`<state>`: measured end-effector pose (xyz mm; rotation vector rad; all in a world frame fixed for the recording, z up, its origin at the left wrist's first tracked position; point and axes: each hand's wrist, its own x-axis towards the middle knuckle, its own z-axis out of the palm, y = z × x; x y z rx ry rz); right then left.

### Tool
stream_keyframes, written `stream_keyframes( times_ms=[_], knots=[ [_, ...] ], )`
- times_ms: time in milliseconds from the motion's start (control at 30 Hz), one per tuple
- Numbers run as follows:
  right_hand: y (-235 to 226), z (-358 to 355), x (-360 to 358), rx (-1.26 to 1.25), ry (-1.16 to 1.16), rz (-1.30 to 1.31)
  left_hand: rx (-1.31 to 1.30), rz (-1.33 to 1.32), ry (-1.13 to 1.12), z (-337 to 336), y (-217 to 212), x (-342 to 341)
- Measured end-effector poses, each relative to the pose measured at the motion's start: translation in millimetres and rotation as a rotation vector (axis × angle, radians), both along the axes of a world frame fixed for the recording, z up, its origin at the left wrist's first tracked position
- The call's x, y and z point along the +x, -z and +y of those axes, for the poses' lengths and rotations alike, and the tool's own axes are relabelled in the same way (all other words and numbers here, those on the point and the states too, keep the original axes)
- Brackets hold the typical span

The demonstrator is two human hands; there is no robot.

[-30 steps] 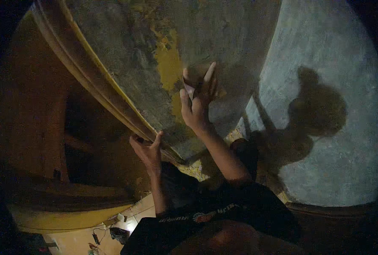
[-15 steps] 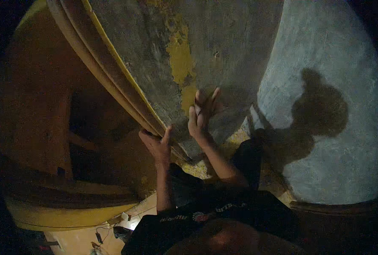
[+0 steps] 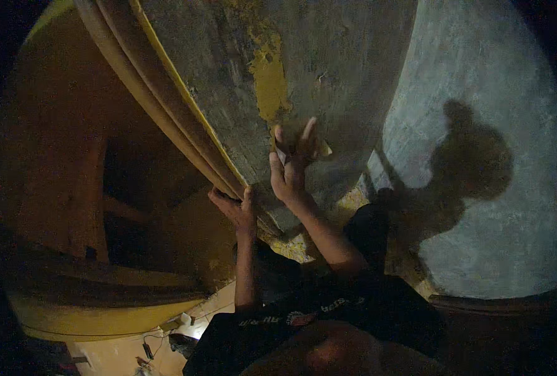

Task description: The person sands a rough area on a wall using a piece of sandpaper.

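A large worn grey wooden panel (image 3: pixel 341 69) leans in front of me, with a patch of old yellow paint (image 3: pixel 269 81) and a moulded yellow edge (image 3: pixel 159 119) on its left. My right hand (image 3: pixel 291 172) presses a small pale sheet (image 3: pixel 283 155) flat against the panel just below the yellow patch, with two fingers stretched upward. My left hand (image 3: pixel 234 210) grips the panel's lower left edge with its fingers curled round it. The sheet is mostly hidden under my fingers.
A blue-grey plastered wall (image 3: pixel 479 75) at right carries my shadow. Yellow wooden framing (image 3: pixel 71 188) and a curved yellow rim (image 3: pixel 103 319) fill the dim left side. Small items lie on the pale floor (image 3: pixel 121 357) below. My dark shirt covers the bottom.
My right hand has slid down the panel, away from the yellow patch. My left hand has kept its hold on the edge and shifted slightly right in the picture.
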<state>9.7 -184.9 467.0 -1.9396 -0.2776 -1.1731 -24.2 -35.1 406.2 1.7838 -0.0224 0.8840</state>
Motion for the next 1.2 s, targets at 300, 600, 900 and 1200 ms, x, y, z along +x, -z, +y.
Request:
stream_keyframes(
  times_ms=[300, 600, 900, 1200],
  knots=[
    [15, 23, -19, 0.030, -0.041, 0.077, -0.016, -0.016, -0.010, -4, 0, 2],
    [30, 9, -13, -0.077, 0.028, 0.163, 0.011, -0.016, -0.006, -10, -1, 6],
    [21, 1, 9, -0.054, -0.017, -0.037, 0.059, 0.008, 0.028, -7, -4, -4],
    [20, 9, -4, -0.059, 0.004, -0.004, 0.105, 0.019, -0.050, -1, 18, 5]
  ],
)
